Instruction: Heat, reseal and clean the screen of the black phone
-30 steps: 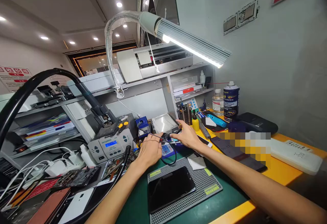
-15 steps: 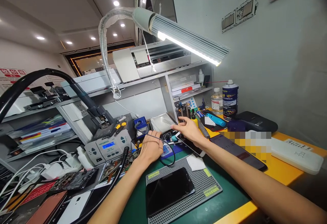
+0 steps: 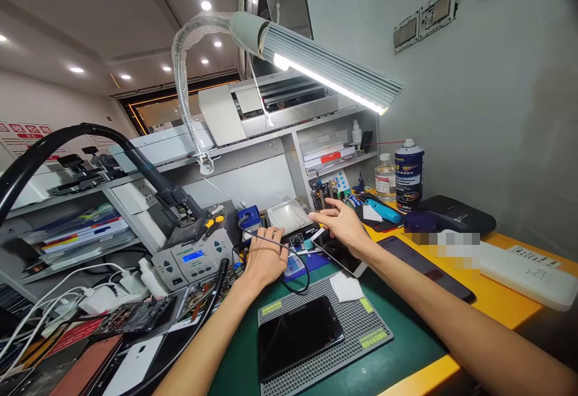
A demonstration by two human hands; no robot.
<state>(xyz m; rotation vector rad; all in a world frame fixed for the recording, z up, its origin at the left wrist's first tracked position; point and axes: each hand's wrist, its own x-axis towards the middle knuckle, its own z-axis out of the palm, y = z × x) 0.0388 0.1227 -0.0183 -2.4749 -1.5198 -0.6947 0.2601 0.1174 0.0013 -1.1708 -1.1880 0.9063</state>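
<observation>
My left hand [image 3: 266, 257] lies over the back of the bench with its fingers stretched forward, beside a small black unit with a dial [image 3: 297, 239]. A thin black cable [image 3: 307, 272] runs across its fingers and loops down. My right hand [image 3: 345, 225] hovers right of that unit with thumb and fingers bent together. A thin pale line shows by the thumb; what is held is too small to make out. Under this hand lies a phone with a white edge [image 3: 345, 257]. Nearer me, a black phone [image 3: 300, 339] rests face up on a grey perforated mat [image 3: 361, 324], beside a white folded cloth [image 3: 346, 287].
A grey station with a blue display [image 3: 194, 256] and a black hose stands left, beside white chargers and phone parts. A lit lamp [image 3: 334, 68] hangs above. On the right are a spray can [image 3: 409, 176], a clear bottle [image 3: 385, 177] and a large dark phone [image 3: 427, 269].
My right hand has shifted slightly right and its index finger has risen a little. My left hand has barely moved. The large dark phone's screen now shows digits more clearly.
</observation>
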